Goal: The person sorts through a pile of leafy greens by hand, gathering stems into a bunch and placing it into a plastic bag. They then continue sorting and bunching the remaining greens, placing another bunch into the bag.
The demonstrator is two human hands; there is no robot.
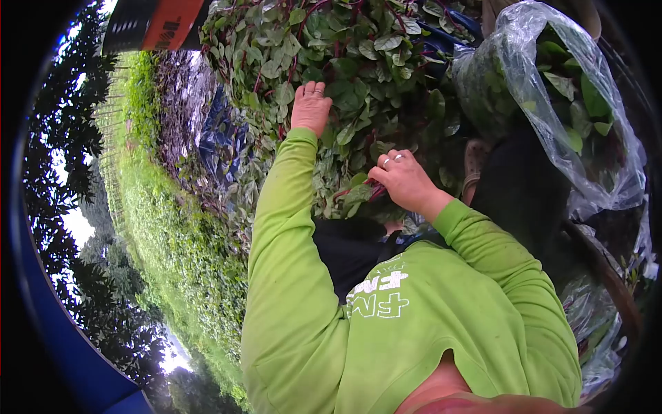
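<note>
A dense heap of leafy greens with purple-red stems spreads in front of me. My left hand reaches into the heap's left part, its fingers curled among the leaves. Whatever it grips is hidden. Closer to my body, my right hand is closed on a small bunch of purple-red leafy stems, whose leaves point left. Rings show on both hands.
A clear plastic bag with green leaves inside stands at right. More clear plastic lies below it, near a curved brown piece. Blue sheeting is left of the heap. An orange-and-black object is at top left.
</note>
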